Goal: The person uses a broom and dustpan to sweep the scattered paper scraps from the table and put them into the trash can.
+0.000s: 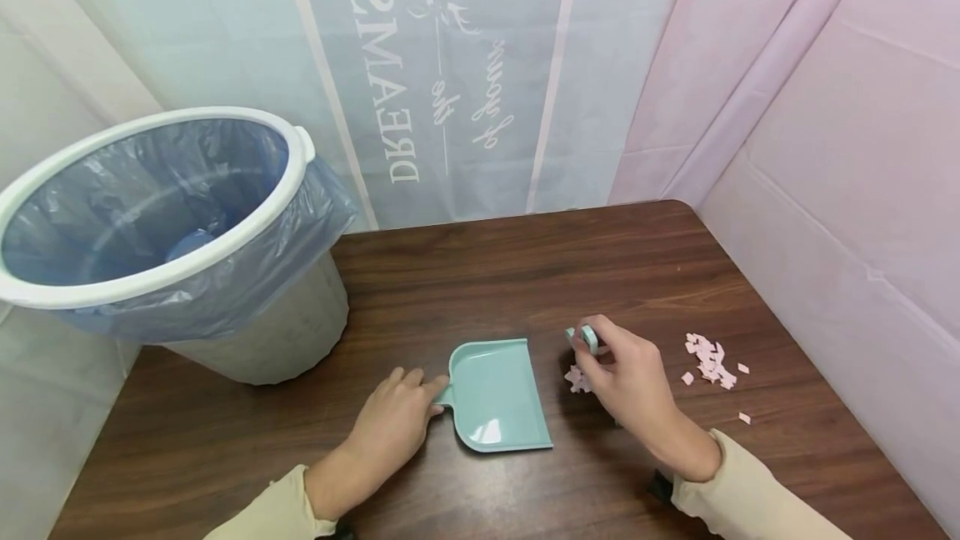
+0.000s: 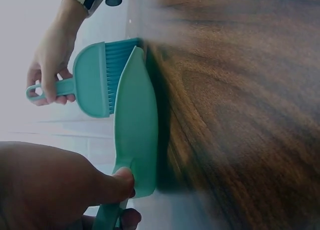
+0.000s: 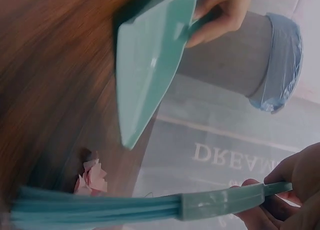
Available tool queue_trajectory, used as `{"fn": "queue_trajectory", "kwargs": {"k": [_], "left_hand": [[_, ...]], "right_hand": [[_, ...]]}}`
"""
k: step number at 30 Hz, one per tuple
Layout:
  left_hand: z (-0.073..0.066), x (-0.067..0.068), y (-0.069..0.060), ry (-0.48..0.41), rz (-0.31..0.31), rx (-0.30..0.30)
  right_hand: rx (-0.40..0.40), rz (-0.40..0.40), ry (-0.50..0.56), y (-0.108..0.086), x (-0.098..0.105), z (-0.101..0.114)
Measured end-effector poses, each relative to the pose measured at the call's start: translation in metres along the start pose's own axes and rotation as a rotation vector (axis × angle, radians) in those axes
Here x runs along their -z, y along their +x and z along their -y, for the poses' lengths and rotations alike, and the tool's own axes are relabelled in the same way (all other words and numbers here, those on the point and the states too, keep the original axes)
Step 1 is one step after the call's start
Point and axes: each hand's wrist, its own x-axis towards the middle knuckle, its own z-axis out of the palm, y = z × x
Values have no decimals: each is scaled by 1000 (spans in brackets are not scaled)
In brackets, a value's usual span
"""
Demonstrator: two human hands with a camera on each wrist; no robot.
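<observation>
A mint-green dustpan (image 1: 498, 394) lies on the brown wooden table, its wide edge toward the right. My left hand (image 1: 397, 415) grips its short handle, thumb on top in the left wrist view. To the right, my right hand (image 1: 630, 373) pinches the handle of a small matching hand brush (image 2: 92, 79). The brush stands with its bristles (image 3: 95, 210) down near the table. Beside the bristles is a small heap of pale pink paper scraps (image 3: 92, 177), partly hidden by the right hand in the head view. The pan's visible inside holds no scraps.
A second pile of paper scraps (image 1: 708, 361) lies farther right, with a few loose bits around it. At the left stands a large bin (image 1: 292, 340) lined with a blue plastic bag (image 1: 300, 223). Cloth-covered walls (image 1: 465, 90) border the table's back and sides.
</observation>
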Motion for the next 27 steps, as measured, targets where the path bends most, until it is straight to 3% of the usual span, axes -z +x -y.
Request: {"fn": "queue_trajectory", "kwargs": {"k": [14,27], "left_hand": [[0,-1,-2,-17,5,4],[0,-1,-2,-15,-8,-10]], "right_hand": [[1,-11,181,7,-17,23],[-15,-24,242,8,-26,36]]}}
